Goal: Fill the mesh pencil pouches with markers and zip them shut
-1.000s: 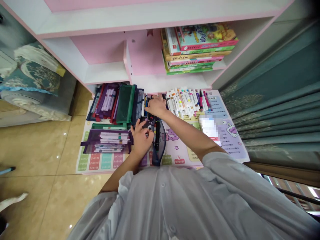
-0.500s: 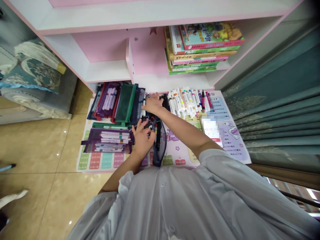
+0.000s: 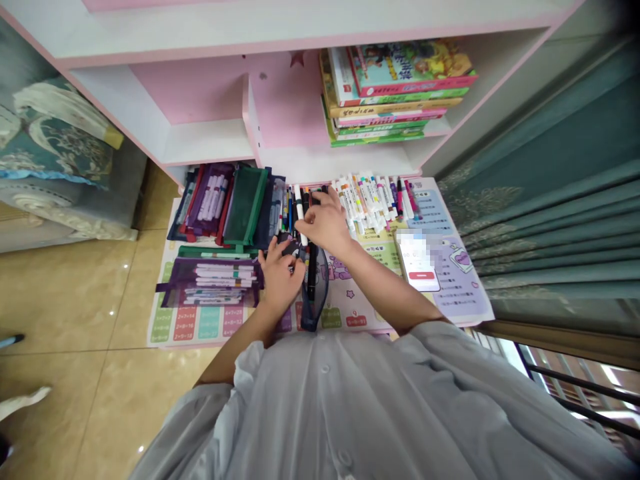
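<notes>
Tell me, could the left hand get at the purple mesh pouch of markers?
Probably yes. The left hand sits right beside the purple mesh pouch, which lies flat on the printed mat, and nothing seems to stand between them.

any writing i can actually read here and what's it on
"2×7=14" on a red tile of the printed mat, my best reading
Other mat text: too small to read
Book covers: too small to read
Marker labels: too small to read
Phone screen: pixelated, unreadable
</notes>
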`<state>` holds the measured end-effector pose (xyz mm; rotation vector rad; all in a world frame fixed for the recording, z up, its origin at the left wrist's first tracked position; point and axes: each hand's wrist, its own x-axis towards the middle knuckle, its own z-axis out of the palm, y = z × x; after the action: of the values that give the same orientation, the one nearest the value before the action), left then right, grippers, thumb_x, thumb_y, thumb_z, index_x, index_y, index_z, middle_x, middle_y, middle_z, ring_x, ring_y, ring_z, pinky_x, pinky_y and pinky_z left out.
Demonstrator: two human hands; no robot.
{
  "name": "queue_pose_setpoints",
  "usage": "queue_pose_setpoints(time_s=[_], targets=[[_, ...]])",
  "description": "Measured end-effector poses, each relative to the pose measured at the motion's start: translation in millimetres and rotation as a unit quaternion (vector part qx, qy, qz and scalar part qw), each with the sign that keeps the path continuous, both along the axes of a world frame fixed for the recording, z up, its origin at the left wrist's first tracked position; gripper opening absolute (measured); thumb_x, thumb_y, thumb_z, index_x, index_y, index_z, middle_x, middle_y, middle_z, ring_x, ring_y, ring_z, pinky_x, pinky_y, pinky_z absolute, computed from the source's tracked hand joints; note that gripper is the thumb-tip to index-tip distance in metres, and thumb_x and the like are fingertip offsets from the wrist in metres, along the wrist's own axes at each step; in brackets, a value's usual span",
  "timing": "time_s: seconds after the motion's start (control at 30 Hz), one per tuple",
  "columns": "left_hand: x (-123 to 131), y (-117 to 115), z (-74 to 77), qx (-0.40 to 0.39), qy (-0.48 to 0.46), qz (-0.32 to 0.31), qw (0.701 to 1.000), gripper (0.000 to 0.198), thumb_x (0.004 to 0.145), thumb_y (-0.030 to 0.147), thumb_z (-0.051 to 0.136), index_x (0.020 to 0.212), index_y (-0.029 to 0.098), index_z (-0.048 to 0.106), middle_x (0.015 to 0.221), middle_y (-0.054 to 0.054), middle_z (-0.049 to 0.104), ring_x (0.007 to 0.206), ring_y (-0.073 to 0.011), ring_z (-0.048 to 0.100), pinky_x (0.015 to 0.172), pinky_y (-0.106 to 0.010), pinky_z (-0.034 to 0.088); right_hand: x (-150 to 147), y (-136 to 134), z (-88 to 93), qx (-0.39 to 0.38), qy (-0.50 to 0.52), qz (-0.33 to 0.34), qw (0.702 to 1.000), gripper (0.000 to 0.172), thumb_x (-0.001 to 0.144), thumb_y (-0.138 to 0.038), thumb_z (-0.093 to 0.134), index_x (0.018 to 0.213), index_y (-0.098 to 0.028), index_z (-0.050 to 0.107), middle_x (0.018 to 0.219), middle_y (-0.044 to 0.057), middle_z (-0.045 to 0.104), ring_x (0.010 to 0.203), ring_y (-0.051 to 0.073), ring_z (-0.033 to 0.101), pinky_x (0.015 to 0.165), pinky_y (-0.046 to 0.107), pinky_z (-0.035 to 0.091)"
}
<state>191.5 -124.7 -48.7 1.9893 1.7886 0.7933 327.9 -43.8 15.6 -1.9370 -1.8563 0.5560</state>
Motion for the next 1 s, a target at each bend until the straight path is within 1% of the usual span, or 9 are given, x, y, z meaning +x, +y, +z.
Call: queue_pose_setpoints(time_s=[0.1, 0.23, 0.33, 0.4, 0.57, 0.67, 0.83, 0.93, 1.0], targets=[[-1, 0, -0.6, 0.005, -0.003, 0.001, 1.000, 0.025, 0.086, 0.022, 0.057, 0.061, 0.022, 0.060, 0.135, -0.004, 0.069, 0.146, -0.0304, 0.045, 0.122, -0.065, 0.023, 7, -36, -5.9, 0.006, 0.020, 0.004, 1.000, 0.017, 0.076, -0.030, 0.068, 0.064, -0.020, 0.069, 0.154, 0.009, 0.052, 0.156, 0.040, 0.021, 0.116, 0.065, 0.031], [-1, 1, -0.4, 0.003, -0.004, 0.001, 1.000, 0.022, 0.086, 0.022, 0.058, 0.064, 0.022, 0.061, 0.136, -0.004, 0.068, 0.147, -0.0314, 0.044, 0.122, -0.065, 0.023, 13, -77, -20.8, 0.011, 0.024, 0.016, 1.000, 0.018, 0.074, -0.028, 0.070, 0.058, -0.021, 0.067, 0.153, 0.010, 0.053, 0.156, 0.040, 0.023, 0.116, 0.064, 0.032], [-1, 1, -0.8, 0.004, -0.004, 0.004, 1.000, 0.024, 0.086, 0.021, 0.058, 0.062, 0.021, 0.059, 0.135, -0.004, 0.068, 0.146, -0.0311, 0.045, 0.122, -0.065, 0.023, 14, -98, -30.3, -0.003, 0.016, 0.014, 1.000, 0.016, 0.073, -0.027, 0.070, 0.059, -0.021, 0.068, 0.153, 0.012, 0.053, 0.156, 0.041, 0.023, 0.116, 0.065, 0.032], [-1, 2, -1.5, 0.009, -0.006, 0.003, 1.000, 0.024, 0.085, 0.021, 0.058, 0.061, 0.021, 0.057, 0.134, -0.005, 0.069, 0.145, -0.0312, 0.046, 0.122, -0.065, 0.023, 14, -107, -34.4, -0.012, 0.008, 0.015, 1.000, 0.015, 0.073, -0.027, 0.070, 0.059, -0.020, 0.069, 0.154, 0.013, 0.052, 0.155, 0.042, 0.023, 0.116, 0.067, 0.031], [0, 3, -2.7, 0.013, -0.011, 0.004, 1.000, 0.023, 0.084, 0.021, 0.059, 0.061, 0.021, 0.057, 0.134, -0.004, 0.069, 0.145, -0.0311, 0.046, 0.122, -0.066, 0.022, 11, -114, -40.8, -0.050, -0.031, 0.027, 0.998, 0.015, 0.075, -0.030, 0.069, 0.066, -0.019, 0.074, 0.156, 0.015, 0.049, 0.156, 0.043, 0.021, 0.119, 0.068, 0.025], [0, 3, -3.4, 0.012, -0.015, 0.006, 1.000, 0.023, 0.083, 0.021, 0.059, 0.060, 0.021, 0.057, 0.134, -0.004, 0.069, 0.145, -0.0317, 0.046, 0.122, -0.066, 0.022, 9, -112, -43.8, -0.067, -0.048, 0.037, 0.996, 0.020, 0.079, -0.033, 0.067, 0.074, -0.017, 0.078, 0.158, 0.016, 0.047, 0.156, 0.044, 0.019, 0.119, 0.070, 0.022], [0, 2, -6.3, 0.020, -0.016, 0.006, 1.000, 0.023, 0.084, 0.021, 0.059, 0.061, 0.021, 0.056, 0.135, -0.004, 0.069, 0.145, -0.0316, 0.046, 0.122, -0.067, 0.021, 6, -110, -44.2, -0.066, -0.069, 0.049, 0.994, 0.023, 0.081, -0.035, 0.066, 0.080, -0.017, 0.080, 0.158, 0.017, 0.046, 0.155, 0.046, 0.018, 0.118, 0.071, 0.022], [-1, 2, -6.8, 0.023, -0.014, 0.004, 1.000, 0.025, 0.084, 0.021, 0.059, 0.060, 0.021, 0.055, 0.135, -0.004, 0.069, 0.145, -0.0316, 0.047, 0.121, -0.067, 0.022, 7, -109, -42.9, -0.062, -0.074, 0.052, 0.994, 0.025, 0.083, -0.038, 0.067, 0.078, -0.017, 0.079, 0.156, 0.017, 0.048, 0.155, 0.046, 0.020, 0.117, 0.072, 0.022], [-1, 2, -6.4, 0.024, -0.016, 0.003, 1.000, 0.025, 0.084, 0.021, 0.059, 0.059, 0.021, 0.054, 0.135, -0.004, 0.069, 0.144, -0.0321, 0.047, 0.121, -0.067, 0.023, 9, -108, -41.7, -0.049, -0.068, 0.042, 0.996, 0.025, 0.084, -0.039, 0.068, 0.076, -0.018, 0.077, 0.155, 0.017, 0.050, 0.154, 0.046, 0.022, 0.116, 0.072, 0.024]])
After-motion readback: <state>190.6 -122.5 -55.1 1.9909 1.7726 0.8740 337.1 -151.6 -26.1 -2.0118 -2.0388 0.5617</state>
